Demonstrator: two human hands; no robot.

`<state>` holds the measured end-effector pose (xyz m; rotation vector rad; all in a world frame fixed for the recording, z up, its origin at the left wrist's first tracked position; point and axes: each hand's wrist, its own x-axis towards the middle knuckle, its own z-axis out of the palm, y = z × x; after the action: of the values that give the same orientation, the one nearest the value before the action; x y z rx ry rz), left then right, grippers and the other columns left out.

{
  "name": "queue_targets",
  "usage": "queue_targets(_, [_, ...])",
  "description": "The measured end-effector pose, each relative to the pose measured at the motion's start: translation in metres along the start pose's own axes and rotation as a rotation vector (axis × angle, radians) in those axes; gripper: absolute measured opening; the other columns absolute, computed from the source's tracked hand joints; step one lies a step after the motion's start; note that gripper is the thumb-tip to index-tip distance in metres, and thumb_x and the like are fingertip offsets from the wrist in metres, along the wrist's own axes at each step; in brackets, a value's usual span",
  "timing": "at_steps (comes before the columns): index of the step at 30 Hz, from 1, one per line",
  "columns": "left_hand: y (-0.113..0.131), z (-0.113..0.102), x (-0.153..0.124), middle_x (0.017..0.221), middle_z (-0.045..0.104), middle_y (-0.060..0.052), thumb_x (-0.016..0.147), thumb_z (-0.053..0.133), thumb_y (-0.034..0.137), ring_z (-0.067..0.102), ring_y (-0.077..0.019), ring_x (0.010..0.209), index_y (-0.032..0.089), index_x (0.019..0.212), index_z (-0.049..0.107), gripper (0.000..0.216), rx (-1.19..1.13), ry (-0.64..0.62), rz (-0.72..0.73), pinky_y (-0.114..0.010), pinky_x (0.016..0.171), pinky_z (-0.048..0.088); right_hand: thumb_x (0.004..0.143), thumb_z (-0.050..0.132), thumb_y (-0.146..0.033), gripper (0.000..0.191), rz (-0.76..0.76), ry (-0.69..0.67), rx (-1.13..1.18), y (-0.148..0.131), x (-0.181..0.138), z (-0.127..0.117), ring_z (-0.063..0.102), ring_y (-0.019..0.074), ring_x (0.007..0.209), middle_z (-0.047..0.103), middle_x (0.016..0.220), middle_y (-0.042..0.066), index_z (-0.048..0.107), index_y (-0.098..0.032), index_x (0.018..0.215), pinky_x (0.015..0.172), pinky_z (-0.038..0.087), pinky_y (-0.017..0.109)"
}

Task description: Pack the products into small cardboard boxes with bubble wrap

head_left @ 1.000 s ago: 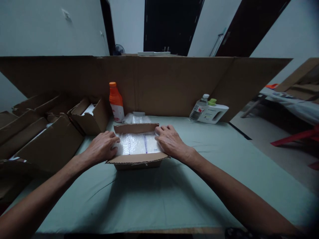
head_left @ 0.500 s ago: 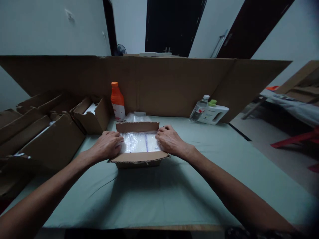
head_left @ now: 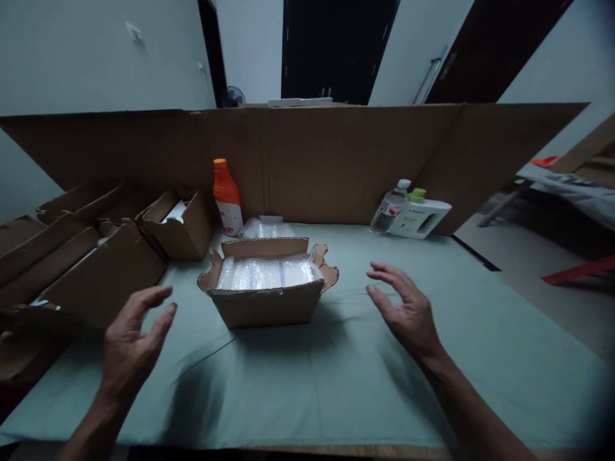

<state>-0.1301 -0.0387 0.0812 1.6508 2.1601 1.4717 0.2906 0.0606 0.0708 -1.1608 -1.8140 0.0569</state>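
A small cardboard box stands on the green tablecloth, its flaps raised. Inside it lies bubble wrap around white contents that I cannot make out. My left hand is held off to the left of the box and nearer to me, open, thumb and fingers apart. To the right of the box, my right hand is also open with nothing in it. Neither hand touches the box.
Cardboard boxes crowd the left side. Behind the small box are an orange bottle and more clear wrap. A clear plastic bottle and a white jug stand at back right, before a cardboard screen.
Both hands have let go of the box's ends and drawn apart, outward and toward me. The front flap, folded outward before, now stands up, and the end flaps have come into view.
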Motion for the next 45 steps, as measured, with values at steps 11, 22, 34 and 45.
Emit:
queue_targets(11, [0.007,0.103,-0.009,0.106,0.072,-0.010,0.069,0.067,0.045,0.071,-0.0262,0.094,0.015,0.113,0.059,0.054,-0.410,-0.324,-0.231,-0.039,0.081,0.058,0.077,0.063,-0.036,0.048,0.263,-0.377,0.279,-0.021,-0.008,0.088,0.068,0.0300,0.101,0.070,0.115,0.015,0.062,-0.014,0.119,0.085,0.057,0.039])
queue_targets(22, [0.003,0.071,-0.049,0.096,0.076,-0.010,0.067,0.071,0.053,0.073,-0.0284,0.092,0.017,0.099,0.066,0.048,-0.340,-0.211,-0.308,-0.037,0.080,0.058,0.077,0.067,-0.038,0.046,0.280,-0.297,0.312,-0.049,-0.027,0.065,0.066,0.0327,0.109,0.071,0.119,0.013,0.067,-0.017,0.117,0.092,0.055,0.042])
queue_targets(34, [-0.059,0.001,-0.105,0.104,0.075,-0.007,0.068,0.069,0.065,0.073,-0.0291,0.096,0.024,0.121,0.063,0.067,-0.183,0.092,-0.568,-0.035,0.076,0.058,0.082,0.066,-0.028,0.055,0.067,-0.612,0.540,-0.097,-0.006,0.169,0.064,0.0289,0.110,0.066,0.128,0.011,0.055,-0.020,0.134,0.098,0.051,0.043])
queue_targets(45, [-0.093,0.032,-0.074,0.151,0.048,-0.012,0.087,0.060,0.044,0.052,-0.0276,0.136,0.027,0.152,0.033,0.073,-0.308,0.220,-0.417,-0.042,0.111,0.045,0.091,0.053,-0.019,0.063,-0.046,-0.648,0.247,-0.127,0.023,0.297,0.053,0.0271,0.131,0.053,0.145,0.019,0.032,-0.012,0.151,0.108,0.045,0.042])
